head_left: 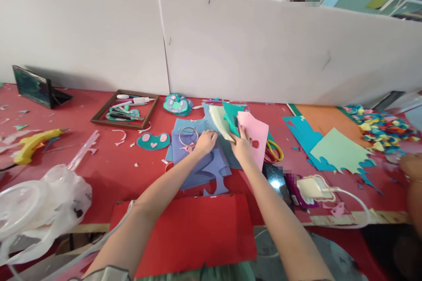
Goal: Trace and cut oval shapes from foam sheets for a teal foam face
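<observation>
My right hand [242, 145] is closed on a bunch of thin craft sheets: a pink sheet [259, 127] with a hole cut in it, a green sheet [231, 117] and a cream sheet [219, 118]. Close beside it, my left hand [207, 142] rests over cut purple sheets [187, 169] with its fingers curled; what they grip, if anything, is hidden. A round metal ring [189, 136] lies on the purple sheets, left of that hand. Yellow-handled scissors [275, 150] stick out from beneath the pink sheet.
Leftward lie a teal mask-like cutout [153, 141], a brown frame [95, 119] holding tools, a yellow glue gun [36, 144] and a plastic bag [70, 193]. To the right are a phone [277, 180], a white charger [313, 188] and blue offcuts [301, 134]. Another person's arm [413, 171] shows far right.
</observation>
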The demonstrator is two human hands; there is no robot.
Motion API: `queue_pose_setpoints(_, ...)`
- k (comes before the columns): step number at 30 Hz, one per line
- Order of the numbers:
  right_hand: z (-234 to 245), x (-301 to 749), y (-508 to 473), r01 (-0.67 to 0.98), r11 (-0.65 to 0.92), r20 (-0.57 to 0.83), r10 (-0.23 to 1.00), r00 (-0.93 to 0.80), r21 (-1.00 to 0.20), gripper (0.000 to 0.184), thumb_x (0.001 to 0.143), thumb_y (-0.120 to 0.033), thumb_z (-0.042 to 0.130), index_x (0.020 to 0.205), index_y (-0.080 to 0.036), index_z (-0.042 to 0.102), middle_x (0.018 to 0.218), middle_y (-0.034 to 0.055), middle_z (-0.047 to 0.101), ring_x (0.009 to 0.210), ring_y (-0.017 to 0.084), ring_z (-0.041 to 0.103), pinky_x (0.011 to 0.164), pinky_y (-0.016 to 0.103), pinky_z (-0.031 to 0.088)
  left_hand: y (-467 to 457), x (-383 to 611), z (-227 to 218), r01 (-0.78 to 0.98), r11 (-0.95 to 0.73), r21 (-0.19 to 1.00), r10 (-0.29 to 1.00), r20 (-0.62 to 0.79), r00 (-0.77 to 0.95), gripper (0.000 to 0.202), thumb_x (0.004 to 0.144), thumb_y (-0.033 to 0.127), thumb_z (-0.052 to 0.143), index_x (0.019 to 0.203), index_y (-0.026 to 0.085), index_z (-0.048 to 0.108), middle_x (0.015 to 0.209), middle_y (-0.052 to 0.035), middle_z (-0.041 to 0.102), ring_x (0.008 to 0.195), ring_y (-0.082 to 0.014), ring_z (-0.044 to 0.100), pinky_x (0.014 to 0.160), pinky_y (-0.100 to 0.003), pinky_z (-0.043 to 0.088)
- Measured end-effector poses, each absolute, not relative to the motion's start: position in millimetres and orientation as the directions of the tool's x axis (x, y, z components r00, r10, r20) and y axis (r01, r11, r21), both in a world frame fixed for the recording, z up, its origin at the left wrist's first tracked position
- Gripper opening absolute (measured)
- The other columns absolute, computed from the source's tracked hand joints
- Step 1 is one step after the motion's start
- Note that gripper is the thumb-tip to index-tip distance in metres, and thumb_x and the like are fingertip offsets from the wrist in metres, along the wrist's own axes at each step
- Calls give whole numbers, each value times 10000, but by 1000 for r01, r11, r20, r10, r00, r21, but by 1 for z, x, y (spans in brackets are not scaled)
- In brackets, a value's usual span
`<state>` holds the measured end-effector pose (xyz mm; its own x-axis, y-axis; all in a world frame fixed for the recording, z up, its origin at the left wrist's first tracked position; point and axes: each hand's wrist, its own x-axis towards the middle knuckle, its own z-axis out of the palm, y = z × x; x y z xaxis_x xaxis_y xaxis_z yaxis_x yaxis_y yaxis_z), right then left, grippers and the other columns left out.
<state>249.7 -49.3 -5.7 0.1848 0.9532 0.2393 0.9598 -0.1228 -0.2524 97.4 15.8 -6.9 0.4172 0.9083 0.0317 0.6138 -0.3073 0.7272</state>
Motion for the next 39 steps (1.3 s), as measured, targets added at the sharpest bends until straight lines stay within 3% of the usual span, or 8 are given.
queue_pose_setpoints(3, -10, 245, -50, 974, -134, 211, 962, 172, -181, 401, 890, -185, 498, 1265, -265, 616, 1549, 93, 331, 1422, 360, 256, 1026, 542, 372, 33, 115, -8, 604, -163, 780, 941, -62, 334, 448, 932, 380, 355, 757, 138, 689, 683, -50, 647, 676, -183, 601, 652, -272, 444)
queue_pose_setpoints(7, -15, 247, -46, 960, -235, 190, 946, 262, -153, 504, 884, -215, 514, 1386, -259, 490, 1578, 117, 255, 1423, 364, 242, 1016, 533, 368, 45, 129, -11, 540, -48, 840, 957, -116, 266, 235, 785, 300, 587, 602, 155, 615, 534, 7, 536, 553, -150, 524, 555, -250, 367)
queue_pose_setpoints(13, -5, 251, -39, 890, -394, 73, 905, 419, -231, 761, 879, -425, 571, 1515, -199, 219, 1549, 218, 269, 1420, 404, 223, 991, 536, 380, 48, 137, 0, 286, -39, 957, 965, -38, 259, 162, 751, 280, 553, 678, 151, 618, 624, 28, 566, 640, -137, 522, 603, -234, 388)
queue_pose_setpoints(23, 5, 245, -37, 844, -480, -30, 872, 488, -240, 855, 850, -535, 574, 1507, -115, 223, 1502, 289, 313, 1433, 400, 203, 997, 557, 376, 52, 105, 44, -106, -43, 993, 971, 66, 229, 338, 711, 418, 585, 893, 144, 659, 820, -18, 691, 780, -165, 613, 697, -252, 468)
queue_pose_setpoints(27, 5, 247, -36, 837, -482, -36, 871, 490, -259, 856, 833, -549, 588, 1501, -144, 237, 1506, 266, 318, 1437, 393, 197, 995, 541, 380, 39, 59, 71, -313, 1, 950, 983, 57, 175, 409, 627, 451, 690, 896, 145, 654, 791, -32, 695, 754, -176, 631, 633, -243, 477)
queue_pose_setpoints(31, 6, 248, -38, 830, -471, -23, 873, 487, -300, 831, 824, -533, 603, 1491, -168, 268, 1532, 259, 268, 1424, 420, 213, 991, 576, 372, 18, 12, 84, -236, 33, 971, 996, -11, 92, 364, 690, 430, 640, 929, 156, 638, 702, -12, 648, 649, -150, 609, 583, -246, 474)
queue_pose_setpoints(36, 6, 248, -42, 834, -418, 25, 889, 457, -360, 745, 858, -434, 581, 1484, -146, 297, 1508, 260, 321, 1425, 432, 203, 995, 604, 363, -6, -23, 70, -75, 126, 989, 975, -110, 193, 268, 701, 402, 601, 805, 156, 632, 607, -12, 587, 611, -153, 576, 549, -247, 440)
queue_pose_setpoints(39, 5, 248, -40, 823, -423, 20, 885, 465, -380, 796, 816, -434, 641, 1484, -161, 303, 1514, 247, 322, 1424, 435, 205, 998, 610, 361, -16, -27, 51, 442, 78, 893, 942, -212, 261, 184, 730, 348, 530, 734, 177, 597, 612, 5, 572, 662, -162, 568, 585, -244, 424)
